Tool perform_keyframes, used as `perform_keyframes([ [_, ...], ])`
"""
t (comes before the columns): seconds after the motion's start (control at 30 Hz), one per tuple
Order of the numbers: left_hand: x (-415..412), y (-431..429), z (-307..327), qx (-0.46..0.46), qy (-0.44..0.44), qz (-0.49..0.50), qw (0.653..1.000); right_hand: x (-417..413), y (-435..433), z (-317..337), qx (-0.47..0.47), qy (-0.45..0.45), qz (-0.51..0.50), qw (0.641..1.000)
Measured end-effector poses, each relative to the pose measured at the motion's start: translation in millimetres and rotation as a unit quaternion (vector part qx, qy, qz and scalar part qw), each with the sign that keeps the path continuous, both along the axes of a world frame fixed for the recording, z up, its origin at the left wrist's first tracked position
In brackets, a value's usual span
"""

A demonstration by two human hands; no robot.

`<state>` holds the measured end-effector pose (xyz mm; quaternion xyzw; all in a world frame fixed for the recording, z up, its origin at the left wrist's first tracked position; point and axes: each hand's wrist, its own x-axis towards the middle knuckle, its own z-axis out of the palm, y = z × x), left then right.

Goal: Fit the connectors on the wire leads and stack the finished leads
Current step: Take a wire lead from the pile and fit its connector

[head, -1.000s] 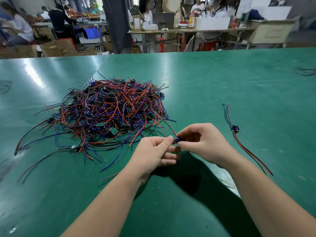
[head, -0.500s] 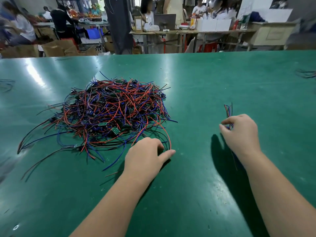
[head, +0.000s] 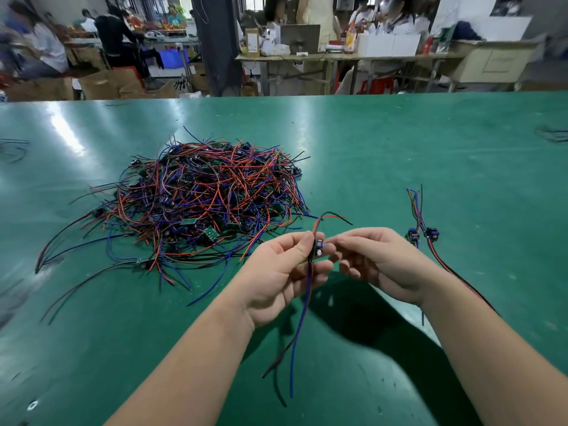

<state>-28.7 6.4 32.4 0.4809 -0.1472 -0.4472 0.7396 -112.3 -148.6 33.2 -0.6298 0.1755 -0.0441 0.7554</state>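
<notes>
Over the green table [head: 430, 142], head view: a wire lead [head: 302, 318] is held up mid-frame, pinched by the left hand [head: 276, 272] right at its connector [head: 318, 247]. Blue and black tails hang down, red and black ends stick up. The connector is pinched from the other side by the right hand [head: 378, 262], fingers curled. Hands are brought together, almost touching. A tangled pile of leads [head: 199, 204] lies left; two finished leads [head: 422, 233] are laid side by side at right, well apart from the pile.
</notes>
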Motion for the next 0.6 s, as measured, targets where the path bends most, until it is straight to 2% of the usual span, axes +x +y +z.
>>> perform_keyframes([
  [0.13, -4, 0, 0, -0.018, 0.035, -0.044, 0.998, -2, 4, 2, 0.078, -0.074, 0.068, 0.992],
  [0.23, -5, 0, 0, -0.014, 0.074, -0.065, 0.995, -2, 8, 2, 0.111, -0.096, 0.055, 0.988],
  [0.3, -6, 0, -1, 0.006, 0.065, -0.085, 0.994, 0, 9, 1, 0.12, -0.104, 0.022, 0.987],
  [0.37, -7, -2, -5, 0.023, 0.037, -0.084, 0.996, 2, 10, 0, 0.096, -0.104, -0.004, 0.99],
  [0.5, -9, -7, -9, 0.07, -0.043, -0.015, 0.996, 4, 11, -1, 0.017, -0.104, -0.049, 0.993],
  [0.6, -11, -7, -10, 0.071, -0.079, 0.005, 0.994, 5, 12, -2, -0.038, -0.096, -0.068, 0.992],
])
